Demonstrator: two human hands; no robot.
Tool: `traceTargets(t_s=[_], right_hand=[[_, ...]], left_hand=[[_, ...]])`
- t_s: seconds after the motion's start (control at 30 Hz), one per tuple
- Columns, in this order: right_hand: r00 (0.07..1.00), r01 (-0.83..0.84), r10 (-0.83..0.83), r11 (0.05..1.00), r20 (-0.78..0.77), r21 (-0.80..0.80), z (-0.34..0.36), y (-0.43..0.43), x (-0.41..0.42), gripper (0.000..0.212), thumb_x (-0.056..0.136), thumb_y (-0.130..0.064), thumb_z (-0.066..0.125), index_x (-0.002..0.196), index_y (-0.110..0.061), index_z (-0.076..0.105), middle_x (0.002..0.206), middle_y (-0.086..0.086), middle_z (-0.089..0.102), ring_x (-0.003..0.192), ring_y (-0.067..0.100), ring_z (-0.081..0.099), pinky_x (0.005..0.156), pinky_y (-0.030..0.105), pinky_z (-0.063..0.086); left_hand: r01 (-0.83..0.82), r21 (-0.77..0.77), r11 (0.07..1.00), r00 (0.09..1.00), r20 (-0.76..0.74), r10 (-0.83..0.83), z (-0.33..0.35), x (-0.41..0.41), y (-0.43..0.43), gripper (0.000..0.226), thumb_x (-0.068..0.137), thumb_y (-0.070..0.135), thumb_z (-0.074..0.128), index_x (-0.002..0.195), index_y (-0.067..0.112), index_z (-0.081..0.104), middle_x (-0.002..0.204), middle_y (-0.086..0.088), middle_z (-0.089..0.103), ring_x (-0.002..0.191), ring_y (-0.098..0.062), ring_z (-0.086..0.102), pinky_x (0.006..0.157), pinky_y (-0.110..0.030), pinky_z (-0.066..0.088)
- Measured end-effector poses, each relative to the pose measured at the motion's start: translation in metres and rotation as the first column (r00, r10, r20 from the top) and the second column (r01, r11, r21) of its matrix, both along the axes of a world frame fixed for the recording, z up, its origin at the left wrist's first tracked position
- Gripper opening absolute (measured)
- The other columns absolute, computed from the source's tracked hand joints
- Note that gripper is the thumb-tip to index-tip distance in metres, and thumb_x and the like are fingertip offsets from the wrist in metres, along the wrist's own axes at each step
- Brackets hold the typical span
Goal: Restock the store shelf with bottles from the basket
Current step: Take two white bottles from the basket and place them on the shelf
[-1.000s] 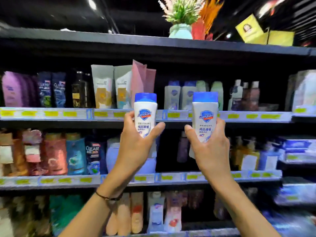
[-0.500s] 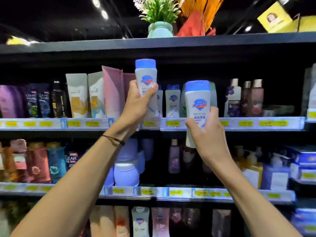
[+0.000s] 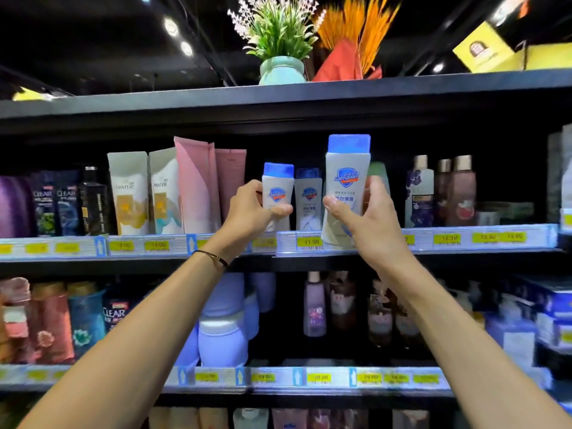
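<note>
Left bottle [image 3: 277, 187] stands in the shelf [image 3: 464, 239] row, tubes [image 3: 198, 187] to its left, shelved bottle [image 3: 308, 202] just right. Right bottle [image 3: 346, 181] further right, before the shelf edge, overlapping the price rail. Potted plant [image 3: 281, 69] on the top shelf above.

Both arms are bare as far as the view reaches, uncovered from the lower edge of the frame up to the fingertips; the left forearm [image 3: 139, 329] and the right forearm [image 3: 458, 323] are slim and smooth, tapering toward the wrists; the left wrist carries a thin dark bracelet [image 3: 210, 256], a fine cord-like band that crosses it as a single narrow line, with a short gold-toned piece set into it near one end of the visible stretch; the left hand [image 3: 247, 209] and the right hand [image 3: 368, 221] are bare, with short, plain nails showing on the thumbs; knuckles and tendons stand out on the back of the right hand; its fingertips are blurred.
</note>
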State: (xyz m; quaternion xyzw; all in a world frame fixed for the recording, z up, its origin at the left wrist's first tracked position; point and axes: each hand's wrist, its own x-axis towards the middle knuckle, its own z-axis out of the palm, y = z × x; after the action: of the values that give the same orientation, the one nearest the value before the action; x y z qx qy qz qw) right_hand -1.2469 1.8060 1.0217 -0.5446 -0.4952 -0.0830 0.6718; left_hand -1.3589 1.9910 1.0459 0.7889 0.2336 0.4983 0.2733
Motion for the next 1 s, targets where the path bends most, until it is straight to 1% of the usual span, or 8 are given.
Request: traceTargets(t_s=[0.13,0.27,0.37,0.53,0.6,0.7,0.8,1.0], right_hand=[[0.996,0.081,-0.081,0.997,0.026,0.011,0.007,0.011,0.006,0.039,0.086,-0.041,0.076,0.112,-0.019,0.058,0.106,-0.010,0.070,0.096,0.008,0.069,0.087,0.043,0.058],[0.996,0.079,-0.078,0.997,0.045,-0.006,0.014,0.022,0.010,0.040,0.087,-0.041,0.075,0.114,-0.018,0.055,0.109,-0.009,0.070,0.099,0.009,0.068,0.088,0.042,0.058],[0.997,0.069,-0.068,0.997,0.039,-0.015,0.019,0.033,0.012,0.045,0.087,-0.039,0.076,0.118,-0.019,0.050,0.112,-0.008,0.069,0.101,0.009,0.069,0.086,0.040,0.059],[0.990,0.129,-0.125,0.990,0.070,-0.051,0.022,0.052,0.013,0.044,0.088,-0.039,0.075,0.116,-0.017,0.047,0.107,-0.009,0.068,0.090,-0.002,0.065,0.069,0.020,0.052],[0.984,0.160,-0.153,0.984,0.089,-0.074,0.021,0.059,0.016,0.045,0.088,-0.040,0.075,0.114,-0.017,0.047,0.109,-0.006,0.068,0.091,-0.001,0.063,0.069,0.021,0.051],[0.964,0.246,-0.232,0.963,0.129,-0.112,0.020,0.068,0.021,0.046,0.084,-0.045,0.075,0.111,-0.018,0.049,0.114,0.002,0.061,0.103,0.017,0.060,0.085,0.038,0.054],[0.940,0.318,-0.282,0.928,0.195,-0.192,0.017,0.071,0.022,0.046,0.086,-0.045,0.074,0.113,-0.016,0.050,0.117,0.007,0.053,0.101,0.018,0.049,0.084,0.032,0.040],[0.881,0.449,-0.370,0.849,0.295,-0.277,0.011,0.080,0.024,0.051,0.084,-0.051,0.072,0.107,-0.012,0.051,0.117,0.013,0.060,0.111,0.034,0.055,0.077,0.035,0.036]], left_hand=[[-0.065,-0.006,0.998,0.993,-0.100,0.064,0.002,0.000,0.009,0.047,0.075,0.037,0.088,0.108,0.015,0.062,0.100,0.001,0.070,0.089,-0.016,0.068,0.067,-0.028,0.053],[-0.084,0.017,0.996,0.985,-0.147,0.085,-0.001,-0.002,0.017,0.057,0.067,0.053,0.087,0.105,0.021,0.061,0.104,0.002,0.070,0.093,-0.019,0.068,0.083,-0.043,0.059],[-0.117,0.066,0.991,0.977,-0.171,0.127,-0.004,0.001,0.018,0.065,0.060,0.065,0.081,0.105,0.022,0.059,0.107,0.000,0.069,0.097,-0.024,0.066,0.087,-0.046,0.056],[-0.190,0.185,0.964,0.946,-0.229,0.230,-0.010,0.002,0.013,0.056,0.080,0.063,0.072,0.106,0.017,0.055,0.108,-0.001,0.067,0.098,-0.027,0.063,0.081,-0.045,0.052],[-0.261,0.307,0.915,0.924,-0.197,0.329,-0.017,-0.005,0.006,0.052,0.091,0.068,0.054,0.106,0.017,0.053,0.106,-0.001,0.062,0.095,-0.028,0.059,0.074,-0.043,0.046],[-0.388,0.534,0.751,0.863,-0.075,0.500,-0.033,-0.019,-0.001,0.055,0.103,0.061,0.025,0.112,0.015,0.054,0.107,-0.006,0.059,0.093,-0.033,0.057,0.075,-0.047,0.046],[-0.422,0.680,0.600,0.777,-0.070,0.626,-0.050,-0.030,0.004,0.054,0.102,0.057,0.021,0.110,0.017,0.057,0.100,-0.006,0.060,0.089,-0.034,0.056,0.075,-0.047,0.045],[-0.418,0.778,0.469,0.688,-0.066,0.723,-0.079,-0.042,0.012,0.047,0.105,0.051,0.022,0.096,0.019,0.056,0.089,-0.004,0.057,0.085,-0.032,0.052,0.079,-0.044,0.040]])
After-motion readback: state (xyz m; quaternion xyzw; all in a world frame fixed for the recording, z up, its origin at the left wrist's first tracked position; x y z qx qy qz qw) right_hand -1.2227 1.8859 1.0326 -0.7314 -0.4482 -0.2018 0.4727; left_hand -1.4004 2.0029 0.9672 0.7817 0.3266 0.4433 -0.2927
